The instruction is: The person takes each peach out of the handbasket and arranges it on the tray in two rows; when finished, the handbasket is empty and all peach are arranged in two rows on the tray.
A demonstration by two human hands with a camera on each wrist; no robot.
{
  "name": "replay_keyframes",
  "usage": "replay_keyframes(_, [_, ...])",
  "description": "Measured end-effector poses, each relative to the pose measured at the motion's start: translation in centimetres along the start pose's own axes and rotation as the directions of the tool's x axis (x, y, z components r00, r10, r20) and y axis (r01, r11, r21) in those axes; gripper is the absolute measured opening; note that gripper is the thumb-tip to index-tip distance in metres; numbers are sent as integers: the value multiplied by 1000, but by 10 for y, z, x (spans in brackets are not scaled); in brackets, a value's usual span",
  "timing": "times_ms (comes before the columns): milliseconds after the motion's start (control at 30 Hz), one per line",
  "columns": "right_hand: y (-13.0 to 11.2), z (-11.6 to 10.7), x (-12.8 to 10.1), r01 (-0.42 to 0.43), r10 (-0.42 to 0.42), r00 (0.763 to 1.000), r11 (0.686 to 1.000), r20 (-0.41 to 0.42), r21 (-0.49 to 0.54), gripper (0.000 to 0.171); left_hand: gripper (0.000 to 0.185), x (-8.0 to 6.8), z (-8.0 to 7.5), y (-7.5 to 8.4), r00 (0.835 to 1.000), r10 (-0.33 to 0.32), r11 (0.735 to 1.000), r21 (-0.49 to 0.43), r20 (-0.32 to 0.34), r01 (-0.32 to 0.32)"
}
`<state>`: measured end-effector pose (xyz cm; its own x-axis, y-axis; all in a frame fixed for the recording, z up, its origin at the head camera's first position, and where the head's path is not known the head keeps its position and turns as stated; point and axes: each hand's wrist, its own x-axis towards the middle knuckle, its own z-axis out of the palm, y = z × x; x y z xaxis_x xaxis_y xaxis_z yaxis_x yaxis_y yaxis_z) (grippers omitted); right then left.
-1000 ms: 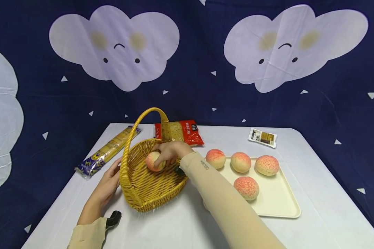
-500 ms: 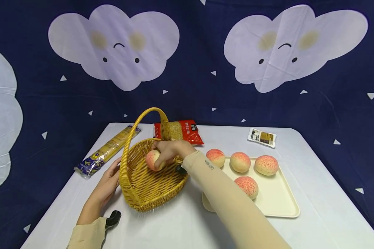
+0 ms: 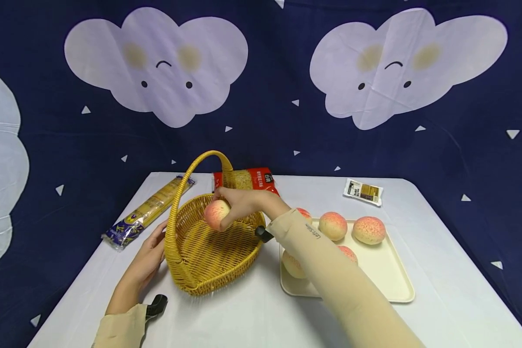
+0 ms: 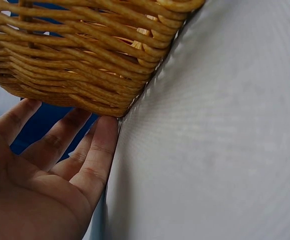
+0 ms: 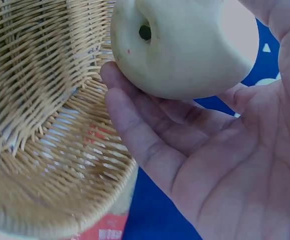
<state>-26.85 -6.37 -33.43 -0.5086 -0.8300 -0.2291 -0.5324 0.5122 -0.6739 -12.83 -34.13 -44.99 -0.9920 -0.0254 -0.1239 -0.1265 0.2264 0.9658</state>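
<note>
In the head view a yellow wicker basket (image 3: 217, 256) with an arched handle stands left of centre. My right hand (image 3: 242, 203) grips a pink-and-cream peach (image 3: 215, 215) over the basket's inside. The right wrist view shows this peach (image 5: 184, 60), with a dark hole in its pale end, between thumb and fingers. My left hand (image 3: 149, 258) rests against the basket's left side. Its fingertips touch the lower weave of the basket (image 4: 80, 60) in the left wrist view, fingers only slightly bent.
On the right lies a cream tray (image 3: 384, 273) bearing several peaches, some partly behind the right sleeve (image 3: 330, 270). Behind the basket is a red pasta bag (image 3: 263, 179). A long spaghetti pack (image 3: 150, 210) lies at left, a small white packet (image 3: 363, 192) at back right.
The right hand has lifted the peach a little higher inside the basket, and the right forearm has shifted to the right. The left hand and basket stay almost where they were.
</note>
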Motion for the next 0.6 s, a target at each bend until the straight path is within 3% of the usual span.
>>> replay_keyframes(300, [7,-12,-28,28,-28,999,1000,-30,11,67,68,2,0,-2,1000,-12,1000,-2,0,12])
replay_keyframes(600, [13,-21,-70,61,-63,991,998,-121,-21,69,71,2,0,-2,1000,-22,1000,-5,-1,22])
